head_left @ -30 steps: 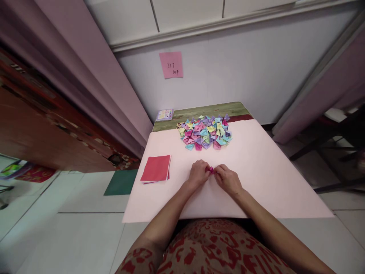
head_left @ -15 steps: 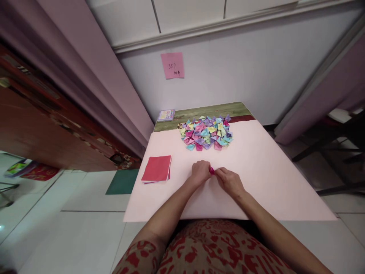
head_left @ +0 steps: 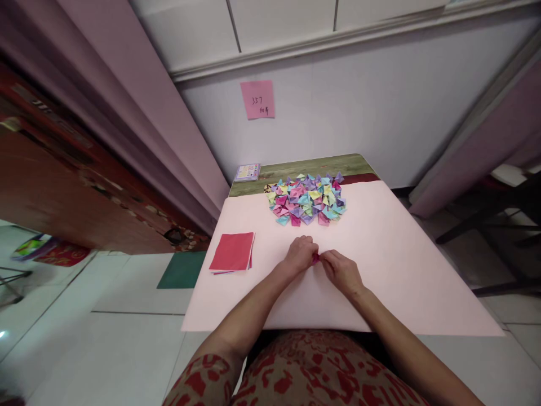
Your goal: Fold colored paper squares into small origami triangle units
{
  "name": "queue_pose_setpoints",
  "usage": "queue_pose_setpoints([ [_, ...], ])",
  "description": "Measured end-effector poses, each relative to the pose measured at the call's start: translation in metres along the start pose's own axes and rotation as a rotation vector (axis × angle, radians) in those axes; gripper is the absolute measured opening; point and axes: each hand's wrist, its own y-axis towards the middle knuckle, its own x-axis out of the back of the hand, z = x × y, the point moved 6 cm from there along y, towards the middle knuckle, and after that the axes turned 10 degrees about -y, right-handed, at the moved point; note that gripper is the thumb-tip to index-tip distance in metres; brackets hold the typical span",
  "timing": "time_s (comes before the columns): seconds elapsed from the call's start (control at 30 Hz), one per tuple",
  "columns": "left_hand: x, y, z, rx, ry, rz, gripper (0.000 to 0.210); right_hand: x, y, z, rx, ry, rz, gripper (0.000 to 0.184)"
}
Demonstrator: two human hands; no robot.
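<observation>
Between my two hands is a small magenta piece of folded paper [head_left: 315,259], mostly covered by fingers. My left hand [head_left: 301,252] is closed on its left side, fingers curled over it. From the right, my right hand [head_left: 340,270] pinches at its edge with thumb and fingertips. Both hands are low over the pale pink table cover [head_left: 397,265]. Just beyond them lies a heap of folded paper pieces [head_left: 306,200] in pink, purple, blue, green and yellow. To the left sits a stack of square paper sheets [head_left: 232,251], red on top.
A small printed pack [head_left: 247,172] lies at the table's far left corner, on the bare wood-patterned tabletop [head_left: 315,166]. A pink note [head_left: 257,100] is stuck to the wall behind. A red-brown door [head_left: 84,186] stands at left, dark furniture legs [head_left: 469,225] at right.
The magenta paper has turned between my fingers, and less of it shows. My hands have shifted only slightly; the heap and the stack stay put.
</observation>
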Motion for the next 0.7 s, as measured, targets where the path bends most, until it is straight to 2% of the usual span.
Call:
queue_pose_setpoints([
  [0.23, -0.009, 0.004, -0.008, -0.068, 0.137, 0.021, 0.026, -0.001, -0.002, -0.003, -0.033, 0.084, -0.048, 0.021],
  [0.47, -0.018, 0.003, -0.011, -0.105, 0.165, 0.042, 0.025, -0.002, -0.008, -0.01, -0.089, 0.212, -0.09, 0.02],
  [0.7, -0.027, 0.009, -0.014, -0.211, 0.371, 0.177, 0.017, -0.004, -0.006, -0.018, -0.143, 0.312, -0.112, 0.019],
])
